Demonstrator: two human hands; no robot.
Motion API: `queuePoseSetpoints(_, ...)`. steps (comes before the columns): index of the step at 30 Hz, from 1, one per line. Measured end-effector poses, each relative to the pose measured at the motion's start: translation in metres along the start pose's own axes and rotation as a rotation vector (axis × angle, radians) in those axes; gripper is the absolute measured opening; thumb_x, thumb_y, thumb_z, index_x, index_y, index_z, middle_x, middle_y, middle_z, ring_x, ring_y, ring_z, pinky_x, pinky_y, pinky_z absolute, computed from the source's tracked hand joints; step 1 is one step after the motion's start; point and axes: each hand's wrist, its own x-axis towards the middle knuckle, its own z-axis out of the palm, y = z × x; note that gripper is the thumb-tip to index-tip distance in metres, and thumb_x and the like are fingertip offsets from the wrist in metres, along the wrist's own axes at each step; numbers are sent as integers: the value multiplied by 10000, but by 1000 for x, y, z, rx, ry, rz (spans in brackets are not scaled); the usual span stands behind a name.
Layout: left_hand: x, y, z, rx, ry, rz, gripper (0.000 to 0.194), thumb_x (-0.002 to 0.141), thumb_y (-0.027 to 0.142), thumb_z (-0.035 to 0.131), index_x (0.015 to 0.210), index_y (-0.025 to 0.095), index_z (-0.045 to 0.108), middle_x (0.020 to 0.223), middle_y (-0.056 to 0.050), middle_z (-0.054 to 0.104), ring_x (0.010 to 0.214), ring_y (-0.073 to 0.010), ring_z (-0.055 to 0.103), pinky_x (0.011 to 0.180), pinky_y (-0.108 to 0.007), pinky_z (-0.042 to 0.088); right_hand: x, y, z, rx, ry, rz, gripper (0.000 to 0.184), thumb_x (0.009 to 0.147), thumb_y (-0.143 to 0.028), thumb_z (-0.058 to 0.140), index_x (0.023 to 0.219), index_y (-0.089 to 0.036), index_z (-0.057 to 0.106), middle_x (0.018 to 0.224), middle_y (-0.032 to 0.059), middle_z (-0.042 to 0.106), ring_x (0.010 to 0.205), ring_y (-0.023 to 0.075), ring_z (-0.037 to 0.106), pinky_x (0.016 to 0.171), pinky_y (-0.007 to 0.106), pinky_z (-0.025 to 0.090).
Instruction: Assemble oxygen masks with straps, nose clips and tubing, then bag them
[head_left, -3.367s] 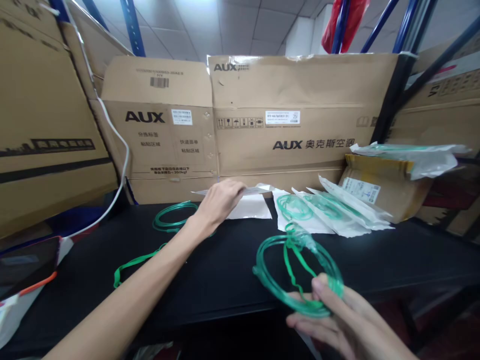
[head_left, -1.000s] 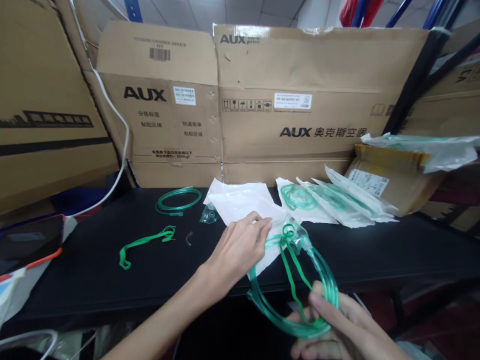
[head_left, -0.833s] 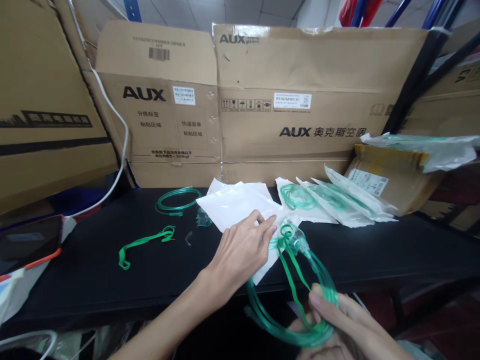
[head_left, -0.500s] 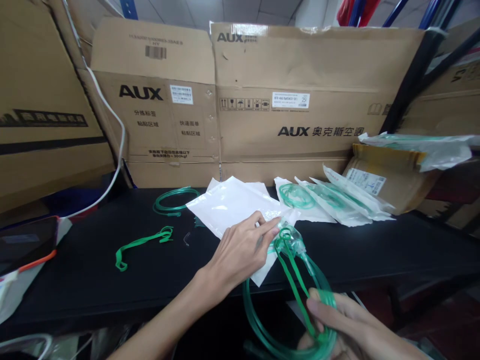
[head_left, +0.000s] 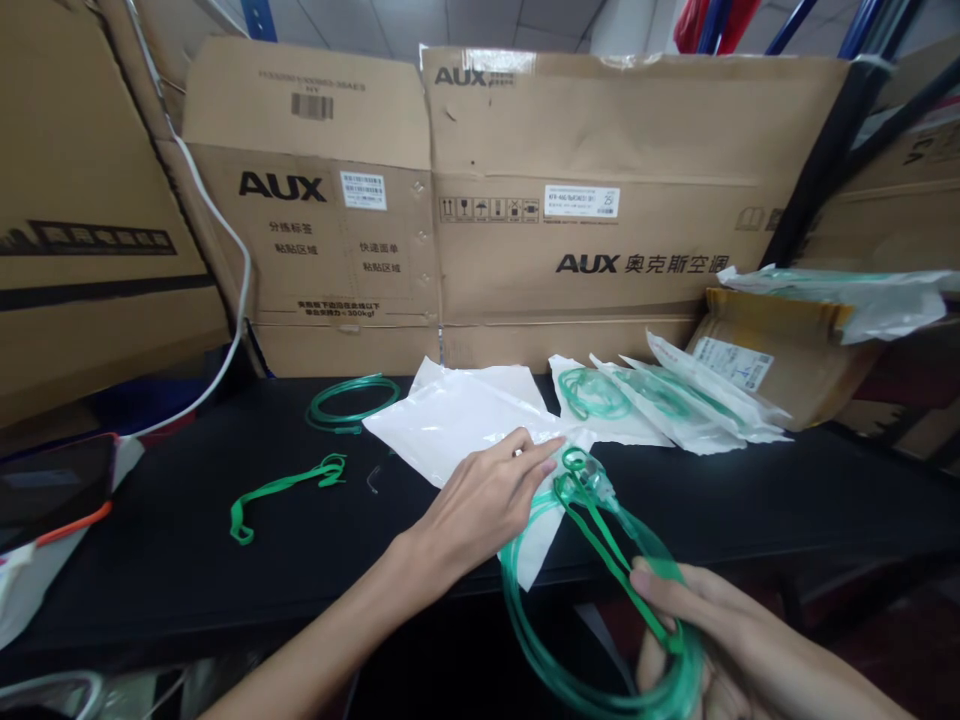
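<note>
The tubing (head_left: 525, 640) is translucent green, the strap (head_left: 285, 485) brighter plain green. The wrapper (head_left: 457, 415) is white, the desk (head_left: 300, 570) black, the cartons (head_left: 495, 130) brown with black lettering, the phone (head_left: 52, 490) dark with an orange edge.

Soft light, stretched, blurry edges

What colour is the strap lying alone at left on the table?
Green strap; shows best in the head view.
</note>
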Motion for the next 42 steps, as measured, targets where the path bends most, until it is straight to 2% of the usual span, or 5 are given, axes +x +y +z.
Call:
queuePoseSetpoints(13, -2, -1, -3, -209, -39, 68, 332, 1069, 257, 374, 1212, 218, 671, 987, -39, 619, 917, -165, 617, 843, -289, 492, -9, -25, -15, 82, -181, -152, 492, 939, -570, 538, 673, -157, 569, 379, 25, 581, 338, 141, 605, 279, 119, 368)
queuePoseSetpoints(21, 0, 5, 4, -265, -1, 51, 314, 1059, 258, 414, 1196, 182, 687, 973, -43, 673, 914, -173, 622, 851, -283, 482, 12, -23, 5, 203, 69, -499, 407, 898, -502, 648, 733, -134, 593, 536, 26, 662, 387, 131, 632, 363, 173, 483)
queuePoseSetpoints(28, -3, 4, 5, -232, -62, 28, 337, 1065, 298, 406, 1271, 244, 668, 977, -38, 662, 937, -182, 614, 859, -304, 480, 24, -20, -16, 485, 111, -392, 314, 792, -314, 791, 701, -171, 526, 701, 1, 690, 325, 35, 505, 289, 126, 404)
queuePoseSetpoints(35, -3, 7, 12, -182, 19, 4, 324, 1055, 280, 422, 1205, 219, 703, 843, -25, 637, 802, -173, 612, 769, -287, 485, 26, -7, 8, 268, 145, -514, 419, 818, -522, 731, 729, -134, 602, 643, 39, 661, 471, 163, 667, 460, 263, 572)
queuePoseSetpoints(42, -5, 12, 17, -192, 84, -33, 332, 1050, 235, 417, 1242, 196, 685, 913, -40, 641, 824, -166, 620, 775, -296, 496, 26, -3, 11, 78, 74, -560, 457, 857, -582, 658, 985, -159, 542, 657, 7, 653, 476, 191, 668, 391, 263, 512)
